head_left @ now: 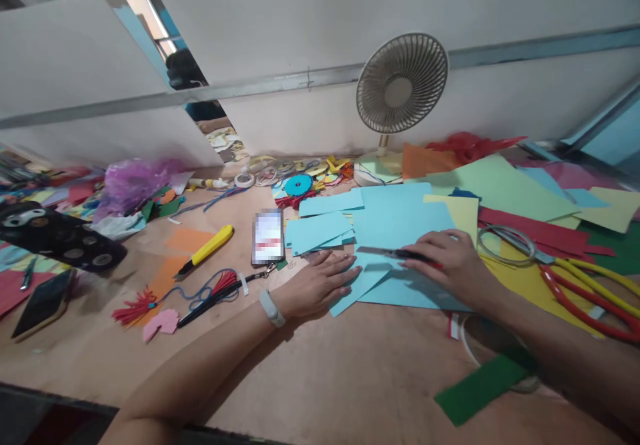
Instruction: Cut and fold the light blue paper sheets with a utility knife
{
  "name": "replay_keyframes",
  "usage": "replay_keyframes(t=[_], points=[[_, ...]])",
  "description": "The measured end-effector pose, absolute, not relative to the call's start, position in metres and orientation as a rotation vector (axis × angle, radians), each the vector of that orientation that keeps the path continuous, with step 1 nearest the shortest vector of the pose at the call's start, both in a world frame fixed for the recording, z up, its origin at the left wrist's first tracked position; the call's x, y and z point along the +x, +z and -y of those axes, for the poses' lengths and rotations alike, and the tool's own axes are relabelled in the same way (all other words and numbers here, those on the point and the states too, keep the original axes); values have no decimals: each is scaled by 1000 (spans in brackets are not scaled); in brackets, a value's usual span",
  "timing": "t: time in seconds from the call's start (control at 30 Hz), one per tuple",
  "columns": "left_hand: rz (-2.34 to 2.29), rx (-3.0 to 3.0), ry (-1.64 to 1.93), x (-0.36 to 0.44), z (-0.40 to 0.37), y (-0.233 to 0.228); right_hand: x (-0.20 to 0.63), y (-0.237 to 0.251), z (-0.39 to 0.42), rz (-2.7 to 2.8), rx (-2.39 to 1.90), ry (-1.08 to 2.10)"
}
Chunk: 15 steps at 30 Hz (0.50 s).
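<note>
While the left hand [320, 285] lies flat and spread on the near corner of a light blue paper sheet [400, 258], pinning it to the surface [320, 378], the right hand [450, 262] is closed around a slim dark cutter [395, 254] with its tip laid on the same sheet. The sheet sits at the middle of the surface, on top of other blue pieces, with a smaller stack of blue paper [317, 230] just beyond it. By the look of it the step in hand is a cut across the blue paper, blade on and paper held (whether the blade has bitten in is too fine to tell). A clean stroke would call for steady downward pressure from the flat hand, fingers kept clear of the blade's line, and an even pull.

A phone [269, 236] and a yellow utility knife [207, 250] lie to the left; a small fan [400, 85] stands at the back; red-handled scissors [585, 298] rest on coloured sheets at the right.
</note>
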<state>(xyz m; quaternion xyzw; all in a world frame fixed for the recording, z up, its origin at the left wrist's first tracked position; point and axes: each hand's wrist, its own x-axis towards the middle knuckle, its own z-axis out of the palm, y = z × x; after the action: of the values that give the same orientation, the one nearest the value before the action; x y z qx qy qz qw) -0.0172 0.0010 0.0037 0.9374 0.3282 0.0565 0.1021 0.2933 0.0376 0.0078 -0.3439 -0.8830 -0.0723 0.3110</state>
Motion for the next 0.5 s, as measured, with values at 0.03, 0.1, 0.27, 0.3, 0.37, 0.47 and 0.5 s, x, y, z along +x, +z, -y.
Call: replay_keyframes(t=[0.03,0.1,0.27,0.3,0.37,0.47,0.5], points=[[-967,2762,171,-17,-1,4,301,8,-48,2322,-1001,-218],[-956,2754,179,-18,-1,3,314,5,-64,2300,-1180,-240],[-976,2743,195,-17,0,3,319,3,-72,2294,-1378,-156],[-977,2743,195,-16,0,4,315,6,-68,2284,-1362,-113],[-981,2734,192,-16,1,4,303,12,-60,2259,-1350,135],[-999,2708,198,-16,2,4,280,16,-50,2145,-1432,923],[-998,2701,211,-16,2,4,273,14,-49,2059,-1445,1160]])
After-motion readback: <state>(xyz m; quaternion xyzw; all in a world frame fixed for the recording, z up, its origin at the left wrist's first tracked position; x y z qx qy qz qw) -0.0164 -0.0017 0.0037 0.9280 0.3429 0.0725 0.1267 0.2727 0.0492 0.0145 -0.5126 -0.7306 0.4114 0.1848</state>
